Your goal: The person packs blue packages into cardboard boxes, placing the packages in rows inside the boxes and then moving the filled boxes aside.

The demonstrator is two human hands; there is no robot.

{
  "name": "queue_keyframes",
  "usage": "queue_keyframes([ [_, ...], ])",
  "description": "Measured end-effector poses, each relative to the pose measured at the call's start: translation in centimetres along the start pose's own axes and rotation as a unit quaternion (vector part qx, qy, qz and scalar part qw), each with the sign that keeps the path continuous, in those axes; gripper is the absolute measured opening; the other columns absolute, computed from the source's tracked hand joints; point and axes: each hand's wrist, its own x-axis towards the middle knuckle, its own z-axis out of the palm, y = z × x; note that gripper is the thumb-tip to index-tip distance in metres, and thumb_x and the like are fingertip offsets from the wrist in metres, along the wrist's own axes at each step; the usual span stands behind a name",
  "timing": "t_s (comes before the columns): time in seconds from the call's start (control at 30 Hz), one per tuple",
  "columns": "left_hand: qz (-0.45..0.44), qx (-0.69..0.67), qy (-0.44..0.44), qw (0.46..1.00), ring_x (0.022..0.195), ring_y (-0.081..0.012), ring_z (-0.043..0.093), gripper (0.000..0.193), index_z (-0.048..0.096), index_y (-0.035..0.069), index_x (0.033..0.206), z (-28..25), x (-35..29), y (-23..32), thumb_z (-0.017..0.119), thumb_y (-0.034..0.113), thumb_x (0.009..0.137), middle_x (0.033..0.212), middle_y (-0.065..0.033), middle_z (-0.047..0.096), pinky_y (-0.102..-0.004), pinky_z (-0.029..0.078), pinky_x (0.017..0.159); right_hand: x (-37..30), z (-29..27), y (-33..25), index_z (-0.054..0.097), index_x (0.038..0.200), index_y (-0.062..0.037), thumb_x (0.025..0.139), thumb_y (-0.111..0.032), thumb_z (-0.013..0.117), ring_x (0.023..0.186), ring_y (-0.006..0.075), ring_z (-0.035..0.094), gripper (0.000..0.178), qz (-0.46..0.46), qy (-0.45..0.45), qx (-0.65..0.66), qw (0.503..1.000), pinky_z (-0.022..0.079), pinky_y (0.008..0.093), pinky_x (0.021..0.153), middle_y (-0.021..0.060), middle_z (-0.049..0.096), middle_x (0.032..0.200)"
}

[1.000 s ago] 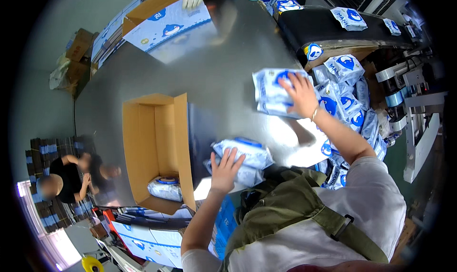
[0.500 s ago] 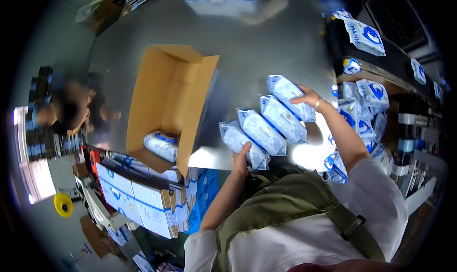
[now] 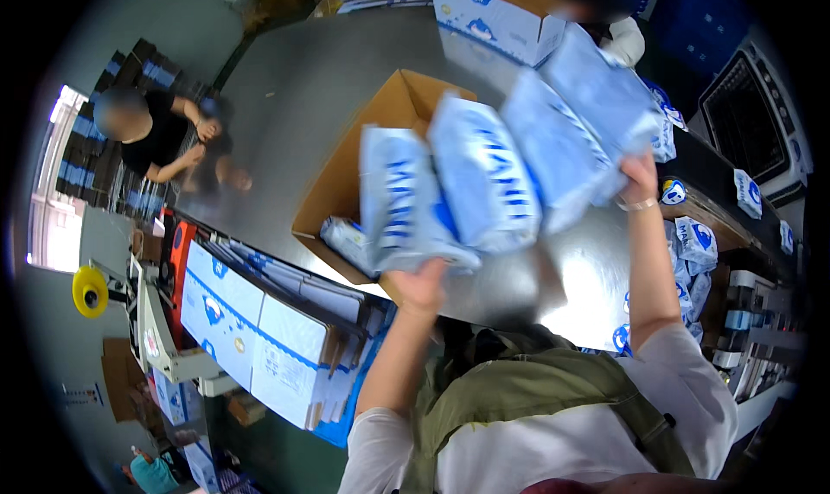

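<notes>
A row of several blue-and-white soft packs (image 3: 493, 170) is lifted off the grey table (image 3: 294, 105), pressed between my two hands. My left hand (image 3: 421, 286) pushes on the near end of the row. My right hand (image 3: 640, 176), with a bracelet on the wrist, presses the far end. The row hangs over the open brown cardboard box (image 3: 346, 183), which lies with its flaps spread. One similar pack (image 3: 346, 239) lies inside the box at its near end.
Flat printed cartons (image 3: 259, 330) are stacked at the table's near left. More packs (image 3: 692, 243) lie on the right by a dark conveyor (image 3: 718, 183). A person in black (image 3: 151, 135) sits at the far left. Another printed box (image 3: 493, 19) stands at the back.
The row of packs, gathered on the table between my hands, has been raised into the air and carried left over the open box. The view has shifted with my head.
</notes>
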Motion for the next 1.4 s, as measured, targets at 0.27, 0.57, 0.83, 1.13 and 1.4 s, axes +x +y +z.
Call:
queue_keyframes([
  [0.27,-0.338,0.473,0.097,0.808,0.104,-0.0349,0.055,0.044,0.055,-0.006,0.103,-9.9,6.0,-3.8,0.068,0.027,0.078,0.109,-0.0264,0.057,-0.0408,0.046,0.083,12.2,16.2,12.4,0.035,0.138,-0.0030,0.079,-0.026,0.065,0.118,0.0299,0.050,0.070,0.044,-0.288,-0.457,0.840,0.038,0.0358,0.098,0.0179,0.050,0.131],
  [0.57,-0.153,0.691,-0.178,0.684,0.117,-0.0376,0.044,0.086,0.036,0.003,0.135,-6.3,-3.8,-2.7,0.073,0.035,0.064,0.124,-0.0222,0.046,-0.0482,0.035,0.097,8.8,10.1,21.0,0.046,0.131,-0.0029,0.087,-0.027,0.055,0.121,0.0431,0.042,0.052,0.006,-0.387,-0.685,0.618,0.037,0.0432,0.100,0.0261,0.036,0.139],
  [0.83,-0.192,0.694,-0.391,0.573,0.080,-0.0301,0.064,0.026,0.071,0.015,0.083,-13.8,3.7,2.0,0.070,0.031,0.062,0.079,-0.0092,0.067,-0.0434,0.050,0.068,-7.5,-1.4,3.9,0.058,0.080,0.0008,0.088,-0.012,0.054,0.070,0.0212,0.056,0.015,0.098,-0.310,-0.371,0.870,0.046,0.0322,0.069,0.0089,0.059,0.075],
  [1.13,0.036,0.642,-0.307,0.702,0.120,-0.0316,0.045,0.062,0.057,0.007,0.118,-15.2,5.9,-1.3,0.078,0.021,0.062,0.126,-0.0155,0.051,-0.0392,0.037,0.100,-18.0,2.3,11.8,0.049,0.127,-0.0057,0.094,-0.043,0.040,0.112,0.0230,0.051,0.051,0.348,0.127,0.043,0.928,0.042,0.0388,0.094,0.0057,0.054,0.125],
  [1.4,-0.097,0.719,0.240,0.645,0.123,-0.0393,0.041,0.067,0.048,-0.005,0.121,-32.4,-6.8,12.1,0.076,0.023,0.068,0.128,-0.0254,0.047,-0.0441,0.032,0.104,-14.0,11.5,22.1,0.044,0.133,-0.0079,0.088,-0.054,0.039,0.123,0.0282,0.043,0.065,0.397,0.016,0.126,0.909,0.036,0.0459,0.102,0.0076,0.045,0.135],
])
